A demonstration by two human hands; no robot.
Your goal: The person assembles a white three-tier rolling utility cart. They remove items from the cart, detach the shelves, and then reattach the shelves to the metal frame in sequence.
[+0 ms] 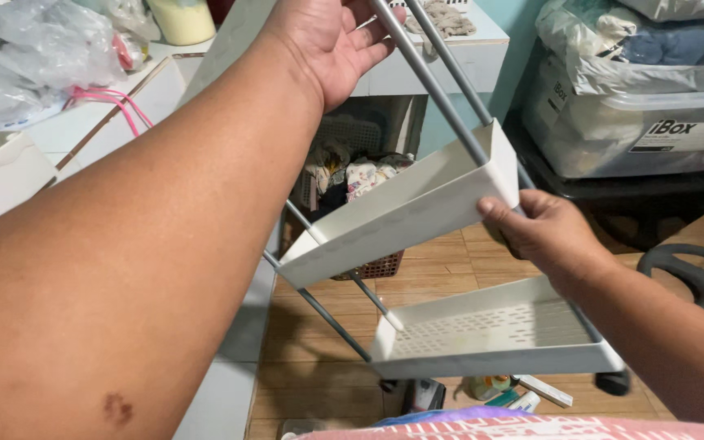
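A tilted white plastic rack has two shelf trays on grey metal poles point(437, 90). My left hand point(336, 41) reaches up at the top of the view, its palm against one grey pole with the fingers loosely around it. My right hand point(543, 228) grips the right corner of the upper tray point(401, 216), thumb on its outer wall. Below it hangs the lower tray point(490, 334), which has a perforated floor. A small black wheel point(613, 380) shows at the rack's lower end.
Behind stands a white cabinet point(458, 57) over a basket of clothes point(352, 175). A clear storage box point(637, 122) with bagged textiles sits at right. Plastic bags point(34, 57) lie on the white surface at left. Small bottles and tubes point(515, 391) lie on the wood-pattern floor.
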